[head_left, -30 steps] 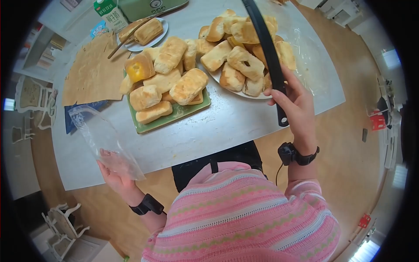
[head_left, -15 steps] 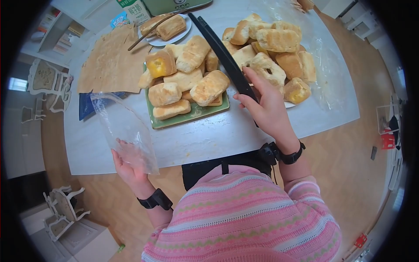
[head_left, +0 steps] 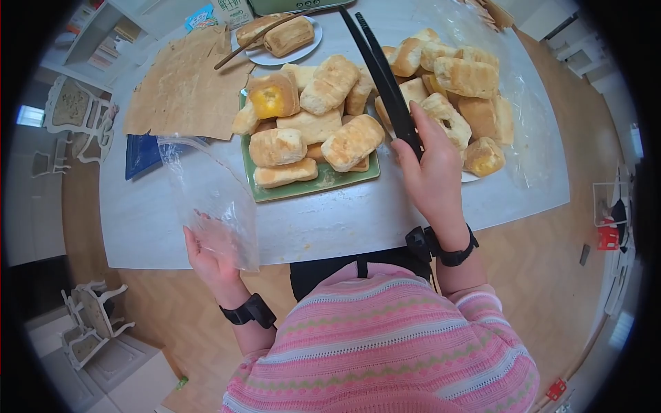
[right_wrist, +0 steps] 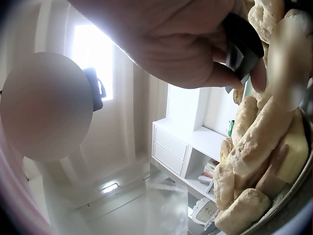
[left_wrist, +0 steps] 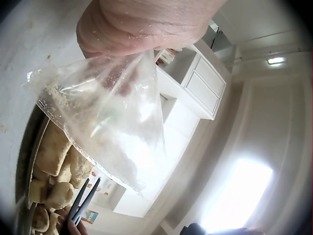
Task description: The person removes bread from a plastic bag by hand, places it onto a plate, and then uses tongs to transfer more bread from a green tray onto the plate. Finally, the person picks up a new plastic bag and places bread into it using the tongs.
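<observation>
My left hand (head_left: 215,258) holds a clear plastic zip bag (head_left: 206,196), its fingers showing through the film; the bag hangs flat and has crumbs inside in the left wrist view. My right hand (head_left: 438,172) grips black tongs (head_left: 387,86) by the handle end, their two arms slightly apart at the tips with nothing between them. The tongs reach over the gap between two piles of bread rolls. One pile of rolls (head_left: 308,131) sits on a green rectangular plate (head_left: 330,184), the other pile (head_left: 467,77) to its right.
Behind the green plate, a wooden stick crosses a white plate (head_left: 313,49) with more rolls. Brown paper (head_left: 186,89) and a dark blue packet (head_left: 143,155) lie at left. Clear plastic film (head_left: 527,131) lies right of the piles. A milk carton (head_left: 234,11) stands at the back.
My right hand has moved the tongs left, from over the right pile to between the piles, and their tips have parted. My left hand keeps the bag; the head view has shifted.
</observation>
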A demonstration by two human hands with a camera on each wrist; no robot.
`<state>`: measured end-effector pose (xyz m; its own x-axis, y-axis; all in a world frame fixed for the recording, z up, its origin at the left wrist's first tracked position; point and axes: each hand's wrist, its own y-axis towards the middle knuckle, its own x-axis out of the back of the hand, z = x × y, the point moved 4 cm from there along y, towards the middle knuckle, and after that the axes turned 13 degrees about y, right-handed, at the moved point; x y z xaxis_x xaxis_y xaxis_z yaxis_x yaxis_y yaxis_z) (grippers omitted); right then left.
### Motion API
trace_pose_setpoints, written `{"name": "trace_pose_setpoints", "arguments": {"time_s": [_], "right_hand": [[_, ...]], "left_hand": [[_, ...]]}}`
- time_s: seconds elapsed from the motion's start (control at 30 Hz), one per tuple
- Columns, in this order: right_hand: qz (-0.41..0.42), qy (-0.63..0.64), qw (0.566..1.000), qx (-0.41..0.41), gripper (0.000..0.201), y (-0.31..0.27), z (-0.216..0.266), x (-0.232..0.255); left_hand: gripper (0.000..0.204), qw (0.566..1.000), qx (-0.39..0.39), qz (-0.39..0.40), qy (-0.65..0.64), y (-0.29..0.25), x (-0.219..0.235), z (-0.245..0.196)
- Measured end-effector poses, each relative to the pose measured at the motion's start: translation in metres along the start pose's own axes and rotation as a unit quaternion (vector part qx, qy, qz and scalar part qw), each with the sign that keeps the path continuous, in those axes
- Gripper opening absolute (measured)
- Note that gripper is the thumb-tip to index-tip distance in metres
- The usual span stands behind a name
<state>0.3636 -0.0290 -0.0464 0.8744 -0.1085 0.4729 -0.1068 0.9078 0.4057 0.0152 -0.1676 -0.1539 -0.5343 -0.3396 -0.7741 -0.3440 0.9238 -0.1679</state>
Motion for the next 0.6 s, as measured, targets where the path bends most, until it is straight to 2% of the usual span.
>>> {"name": "trace_pose_setpoints", "arguments": {"time_s": [0.03, 0.17, 0.27, 0.47, 0.53, 0.6], "right_hand": [[-0.028, -0.028, 0.999, 0.026, 0.051, 0.0000, -0.0003, 0.0017], [-0.027, -0.109, 0.993, 0.026, 0.051, 0.0019, -0.0039, -0.0002], [-0.013, -0.153, 0.988, 0.018, 0.048, 0.0036, -0.0017, -0.0033], [0.010, -0.220, 0.975, 0.001, 0.045, 0.0046, -0.0029, -0.0077], [0.033, -0.291, 0.956, -0.026, 0.045, 0.0043, -0.0014, -0.0082], [0.023, -0.280, 0.959, -0.033, 0.047, 0.0049, -0.0004, -0.0073]], "left_hand": [[0.033, 1.000, 0.004, 0.010, 0.001, 0.0012, -0.0004, 0.0009], [0.034, 1.000, 0.017, 0.015, -0.018, 0.0051, -0.0048, 0.0054], [0.034, 0.999, 0.023, 0.034, -0.020, 0.0064, -0.0067, 0.0069], [0.034, 0.999, 0.023, 0.020, -0.020, 0.0050, -0.0093, 0.0080], [0.035, 1.000, 0.022, 0.013, -0.010, 0.0050, -0.0072, 0.0084], [0.035, 1.000, 0.021, 0.008, -0.001, 0.0058, -0.0063, 0.0090]]}}
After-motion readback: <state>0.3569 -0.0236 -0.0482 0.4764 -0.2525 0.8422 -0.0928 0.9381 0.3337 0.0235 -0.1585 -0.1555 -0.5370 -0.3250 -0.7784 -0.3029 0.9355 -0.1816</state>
